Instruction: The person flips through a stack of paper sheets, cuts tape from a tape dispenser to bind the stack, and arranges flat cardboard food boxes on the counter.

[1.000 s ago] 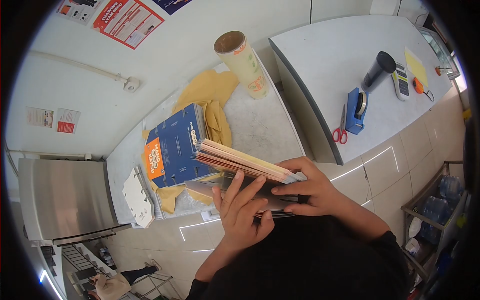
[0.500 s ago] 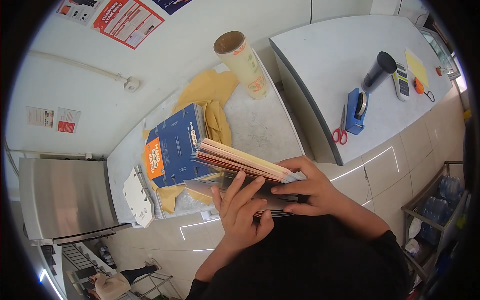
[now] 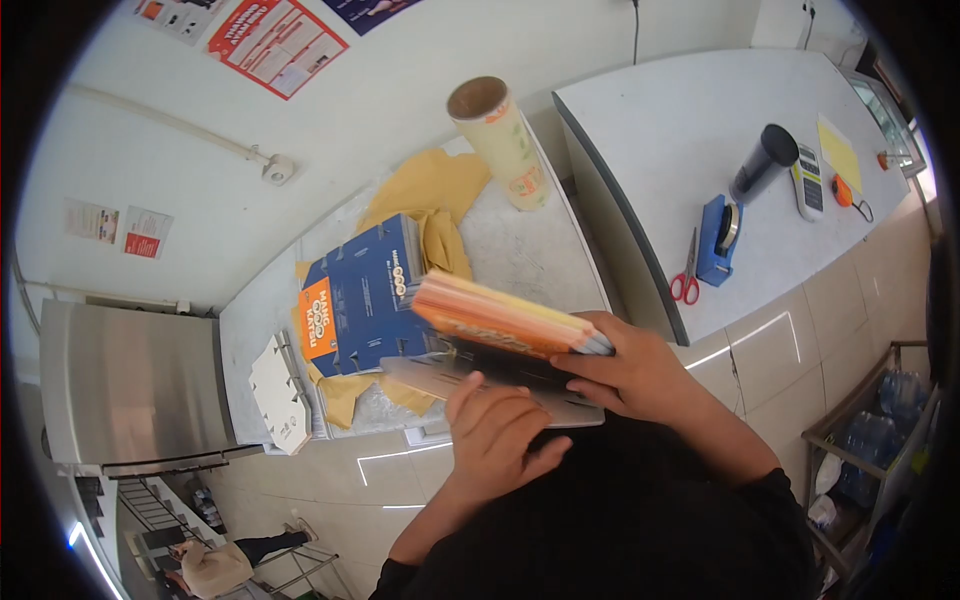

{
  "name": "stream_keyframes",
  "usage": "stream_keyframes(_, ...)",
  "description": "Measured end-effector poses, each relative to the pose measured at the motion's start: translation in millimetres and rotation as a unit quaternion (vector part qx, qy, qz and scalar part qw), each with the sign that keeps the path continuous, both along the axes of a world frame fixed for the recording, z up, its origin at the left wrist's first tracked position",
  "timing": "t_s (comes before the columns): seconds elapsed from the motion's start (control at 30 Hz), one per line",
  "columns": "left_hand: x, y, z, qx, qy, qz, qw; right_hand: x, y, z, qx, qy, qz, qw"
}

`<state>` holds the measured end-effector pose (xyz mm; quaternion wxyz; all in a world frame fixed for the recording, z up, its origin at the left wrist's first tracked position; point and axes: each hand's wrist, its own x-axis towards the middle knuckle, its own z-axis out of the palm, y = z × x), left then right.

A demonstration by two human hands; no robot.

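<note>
My right hand (image 3: 640,370) grips a thick stack of printed cards (image 3: 500,310) by its right end. The stack has yellow, pink and orange edges, with an orange printed face showing, slightly blurred. Below it a grey, glossy flat sheet (image 3: 430,378) spreads away at an angle, its right end near my right fingers. My left hand (image 3: 500,435) is against the near edge of this sheet, fingers loosely bent and thumb apart. Behind the cards, blue and orange flat boxes (image 3: 365,290) lie stacked on brown paper (image 3: 425,190).
A wide roll (image 3: 505,150) stands on the white table (image 3: 520,250). White folded cartons (image 3: 278,395) lie at its left end. The right counter holds scissors (image 3: 687,285), a blue tape dispenser (image 3: 717,240), a dark tumbler (image 3: 765,163) and a calculator (image 3: 808,185). Another person (image 3: 215,568) is at lower left.
The stack has tilted, so its orange printed face now shows, and it has parted from the grey sheet. My left hand has moved off the cards, down and right, with its fingers more bent.
</note>
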<state>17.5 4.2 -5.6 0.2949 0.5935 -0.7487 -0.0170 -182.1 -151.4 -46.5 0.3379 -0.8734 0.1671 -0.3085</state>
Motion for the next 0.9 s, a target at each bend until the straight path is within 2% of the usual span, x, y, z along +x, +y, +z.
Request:
stream_keyframes(0.13, -2.3, -5.4, 17.9, 0.024, -0.002, -0.013, 1.000, 3.1, -10.6, 4.8, -0.016, 0.077, -0.037, 0.996)
stream_keyframes(0.27, 20.8, -4.5, 33.6, 0.018, -0.077, 0.065, 0.995, 6.3, -11.9, 3.7, 0.007, 0.053, -0.065, 0.996)
stream_keyframes(0.37, 49.5, 8.0, 32.1, 0.018, -0.085, 0.041, 0.995, 8.3, -8.4, 2.2, 0.019, 0.035, -0.073, 0.997)
stream_keyframes(0.5, 83.5, 40.6, 65.9, -0.027, -0.033, 0.138, 0.990, 13.0, -7.3, 7.8, 0.027, 0.010, -0.072, 0.997)
stream_keyframes(0.67, 133.6, 90.1, 106.5, -0.101, 0.022, 0.299, 0.949, 7.3, -5.9, 5.8, 0.062, 0.055, -0.100, 0.992)
stream_keyframes(0.73, 150.2, 107.5, 106.0, -0.133, 0.003, 0.352, 0.926, 5.6, -4.2, 1.3, 0.091, 0.056, -0.110, 0.988)
stream_keyframes(0.77, 160.6, 114.3, 103.0, -0.149, -0.004, 0.378, 0.914, 6.1, -4.2, 1.1, 0.062, 0.047, -0.108, 0.991)
stream_keyframes(0.83, 183.6, 125.8, 104.4, -0.213, 0.076, 0.427, 0.876, 7.7, -1.0, 3.0, 0.009, 0.029, -0.102, 0.994)
stream_keyframes(0.9, 213.3, 140.2, 104.3, -0.255, 0.184, 0.438, 0.842, 10.7, 6.1, 7.6, 0.015, 0.033, -0.109, 0.993)
